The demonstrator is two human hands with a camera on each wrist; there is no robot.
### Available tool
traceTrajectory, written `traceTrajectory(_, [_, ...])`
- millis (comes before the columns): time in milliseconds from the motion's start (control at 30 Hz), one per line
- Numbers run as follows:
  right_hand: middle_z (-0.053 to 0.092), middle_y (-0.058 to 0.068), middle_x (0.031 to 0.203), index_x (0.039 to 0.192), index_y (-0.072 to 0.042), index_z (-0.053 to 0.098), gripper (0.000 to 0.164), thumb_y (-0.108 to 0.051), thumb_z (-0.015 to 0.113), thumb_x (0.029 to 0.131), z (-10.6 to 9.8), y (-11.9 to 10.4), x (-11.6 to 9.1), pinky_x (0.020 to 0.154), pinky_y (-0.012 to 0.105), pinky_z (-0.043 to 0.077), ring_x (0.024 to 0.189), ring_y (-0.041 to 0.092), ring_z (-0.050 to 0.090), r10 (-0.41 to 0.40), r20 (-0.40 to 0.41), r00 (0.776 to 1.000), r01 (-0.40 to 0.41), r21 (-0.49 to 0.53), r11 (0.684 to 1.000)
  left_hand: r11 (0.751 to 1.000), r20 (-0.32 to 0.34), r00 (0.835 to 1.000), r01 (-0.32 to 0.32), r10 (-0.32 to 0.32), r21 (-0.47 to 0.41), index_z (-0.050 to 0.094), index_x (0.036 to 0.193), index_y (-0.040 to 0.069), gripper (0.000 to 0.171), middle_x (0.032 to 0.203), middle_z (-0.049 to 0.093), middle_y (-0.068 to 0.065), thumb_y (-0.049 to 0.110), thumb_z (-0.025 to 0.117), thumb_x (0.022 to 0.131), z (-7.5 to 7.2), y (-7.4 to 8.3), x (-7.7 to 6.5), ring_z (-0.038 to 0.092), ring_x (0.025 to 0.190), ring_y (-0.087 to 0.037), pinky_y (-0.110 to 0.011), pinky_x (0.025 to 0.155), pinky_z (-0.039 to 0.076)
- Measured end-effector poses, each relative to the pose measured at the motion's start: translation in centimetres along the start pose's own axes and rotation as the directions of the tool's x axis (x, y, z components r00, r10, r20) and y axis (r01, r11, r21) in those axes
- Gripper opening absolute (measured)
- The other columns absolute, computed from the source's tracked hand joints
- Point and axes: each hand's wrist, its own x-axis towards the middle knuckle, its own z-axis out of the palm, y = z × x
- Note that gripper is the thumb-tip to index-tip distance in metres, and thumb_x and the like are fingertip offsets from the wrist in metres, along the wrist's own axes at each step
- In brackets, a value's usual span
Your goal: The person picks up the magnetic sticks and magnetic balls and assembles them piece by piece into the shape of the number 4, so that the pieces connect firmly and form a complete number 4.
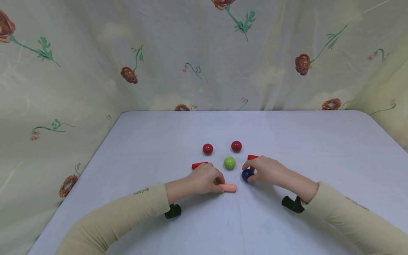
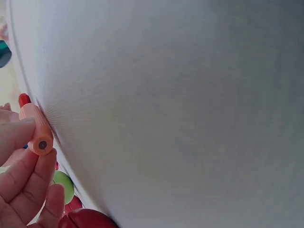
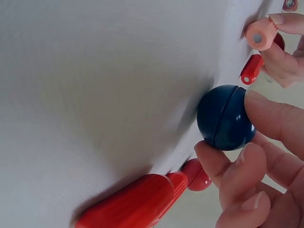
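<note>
Two hands work low on a pale blue table [image 1: 287, 134], near its middle. The left hand [image 1: 204, 179] pinches a pink stick [image 1: 228, 188] by one end, its fingers [image 2: 26, 175] curled round the stick, which lies flat on the cloth and points toward 3 o'clock. The right hand [image 1: 267, 170] grips a dark blue ball [image 1: 247, 175] between thumb and fingertips [image 3: 266, 114]; the ball touches the table just beside the pink stick's free end, at about 1 o'clock from it.

A green ball [image 1: 229, 163] sits between the hands, at 11 o'clock from the blue ball. Beyond it, two red balls [image 1: 208, 148] stand apart, one at 11 o'clock and the other [image 1: 236, 146] at 1 o'clock from the green one. A red stick [image 1: 199, 165] lies at 9 o'clock from the green ball, partly hidden behind the left hand. Another red stick [image 1: 252, 157] lies at 3 o'clock from it, partly hidden by the right hand. A flowered curtain [image 1: 204, 53] hangs behind and beside the table.
</note>
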Motion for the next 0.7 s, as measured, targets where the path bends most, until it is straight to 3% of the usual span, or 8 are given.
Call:
traceTrajectory(433, [0.065, 0.001, 0.087, 0.104, -0.007, 0.066, 0.03, -0.011, 0.073, 0.075, 0.7, -1.0, -0.5, 0.066, 0.027, 0.05, 0.077, 0.012, 0.057, -0.037, 0.061, 0.997, 0.032, 0.075, 0.997, 1.0, -0.062, 0.998, -0.002, 0.002, -0.001, 0.073, 0.088, 0.017, 0.013, 0.067, 0.058, 0.012, 0.025, 0.072, 0.078, -0.3, 0.1, -0.1, 0.046, 0.072, -0.008, -0.019, 0.065, 0.037])
traceTrajectory(700, [0.064, 0.001, 0.086, 0.104, -0.006, 0.066, 0.031, -0.01, 0.073, 0.075, 0.8, -1.6, -0.7, 0.068, 0.028, 0.05, 0.077, 0.012, 0.056, -0.042, 0.072, 0.997, 0.035, 0.102, 0.994, 1.0, -0.049, 0.999, 0.008, -0.008, -0.01, 0.073, 0.09, 0.017, 0.015, 0.068, 0.058, 0.011, 0.025, 0.072, 0.078, -0.5, 0.3, 0.2, 0.047, 0.073, -0.008, -0.019, 0.063, 0.038])
